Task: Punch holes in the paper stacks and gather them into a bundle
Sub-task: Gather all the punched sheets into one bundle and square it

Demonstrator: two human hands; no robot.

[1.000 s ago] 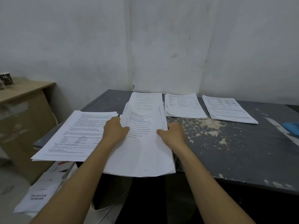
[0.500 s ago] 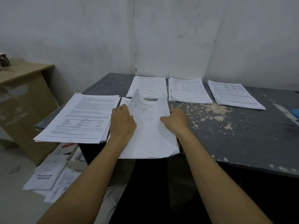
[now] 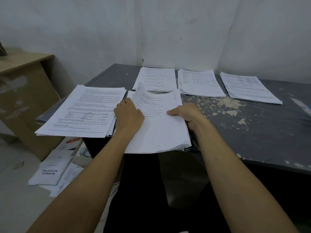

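Gripping the near paper stack (image 3: 158, 130) at the dark table's (image 3: 252, 132) front edge, the left hand (image 3: 128, 117) is curling around its left side. The right hand (image 3: 186, 115) is pinching its right edge, thumb on top, bowing the top sheets upward.

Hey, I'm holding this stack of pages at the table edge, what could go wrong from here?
1. The held stack overhangs the table's near edge; if either hand loosens, sheets might slide to the floor.
2. Its top sheets curl up between the left hand and right hand, so pages may shift out of line before punching.
3. The left stack also overhangs the edge; a nudge could tip it.
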